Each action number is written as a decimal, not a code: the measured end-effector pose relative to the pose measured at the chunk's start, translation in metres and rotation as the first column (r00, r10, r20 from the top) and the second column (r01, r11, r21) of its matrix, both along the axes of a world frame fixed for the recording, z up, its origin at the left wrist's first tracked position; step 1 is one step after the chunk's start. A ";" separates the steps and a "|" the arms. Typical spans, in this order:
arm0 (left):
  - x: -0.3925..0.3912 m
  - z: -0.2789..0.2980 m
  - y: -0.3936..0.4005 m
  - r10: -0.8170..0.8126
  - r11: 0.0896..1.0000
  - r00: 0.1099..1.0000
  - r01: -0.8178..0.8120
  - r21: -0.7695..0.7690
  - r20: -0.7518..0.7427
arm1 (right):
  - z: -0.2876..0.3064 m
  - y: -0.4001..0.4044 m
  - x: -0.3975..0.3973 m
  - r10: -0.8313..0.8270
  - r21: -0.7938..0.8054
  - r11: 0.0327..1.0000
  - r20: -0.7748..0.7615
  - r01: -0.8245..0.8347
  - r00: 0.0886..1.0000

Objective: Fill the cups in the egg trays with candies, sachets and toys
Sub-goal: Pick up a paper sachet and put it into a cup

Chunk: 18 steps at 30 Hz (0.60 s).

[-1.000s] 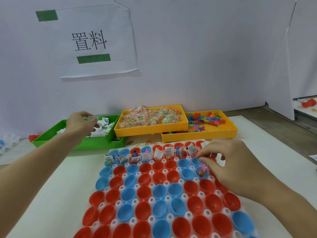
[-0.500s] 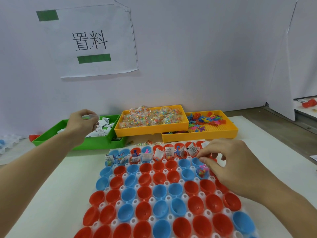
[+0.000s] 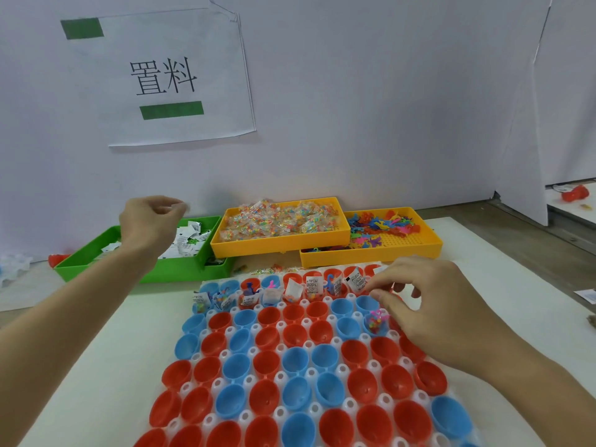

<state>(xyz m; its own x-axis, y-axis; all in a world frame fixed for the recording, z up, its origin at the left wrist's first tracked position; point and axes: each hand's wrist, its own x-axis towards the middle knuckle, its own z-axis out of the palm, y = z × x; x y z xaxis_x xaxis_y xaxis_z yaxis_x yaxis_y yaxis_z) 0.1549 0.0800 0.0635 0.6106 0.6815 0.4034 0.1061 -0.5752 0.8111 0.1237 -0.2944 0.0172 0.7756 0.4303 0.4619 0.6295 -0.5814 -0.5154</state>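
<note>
The left hand (image 3: pixel 151 221) hangs over the green tray (image 3: pixel 96 256), fingers pinched, perhaps on a sachet, though blur hides it. The right hand (image 3: pixel 429 304), loosely curled, holds nothing visible over the egg tray (image 3: pixel 309 375). A careless sleeve or wrist could tip sachets from the filled far cups (image 3: pixel 311 287).

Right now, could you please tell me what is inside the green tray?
White sachets lie in the green tray. The left hand and its forearm cover the middle, so anything there is hidden.
</note>
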 end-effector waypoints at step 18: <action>-0.077 -0.012 -0.175 -0.744 0.341 0.654 0.545 0.766 -0.134 | 0.019 0.008 -0.014 0.285 0.433 0.893 -0.341 -0.119 0.896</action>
